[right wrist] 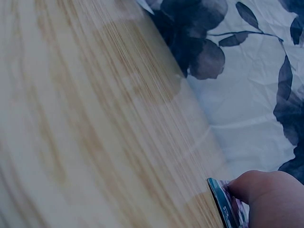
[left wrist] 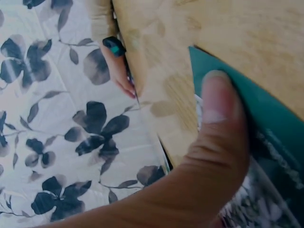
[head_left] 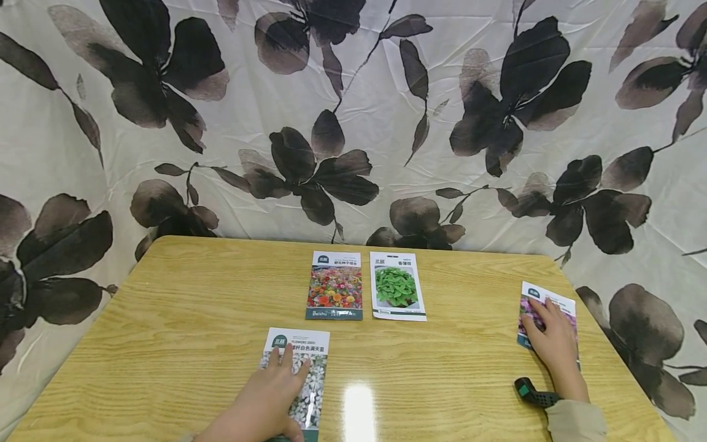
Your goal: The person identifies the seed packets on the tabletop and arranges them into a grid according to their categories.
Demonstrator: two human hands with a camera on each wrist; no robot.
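Observation:
My left hand (head_left: pixel 267 390) rests with spread fingers on a white-flower seed packet (head_left: pixel 312 380) at the front of the table. In the left wrist view, its thumb (left wrist: pixel 221 114) lies over the packet's green lower end. Near the table's right edge, my right hand (head_left: pixel 555 344) lies over a purple-flower seed packet (head_left: pixel 569 307), fingers extended across its face. The right wrist view shows the thumb (right wrist: pixel 259 187) at that packet's edge; the palm side is hidden. Farther back, a mixed-flower seed packet (head_left: pixel 334 288) lies beside a green-leaf seed packet (head_left: pixel 396 285), a small gap between them.
The wooden table (head_left: pixel 210 294) has sloping left and right edges. Behind and around it hangs a white cloth (head_left: pixel 409 178) with dark flowers. A black wrist strap (head_left: pixel 538 393) sits on the right wrist. Light glares on the tabletop near the front.

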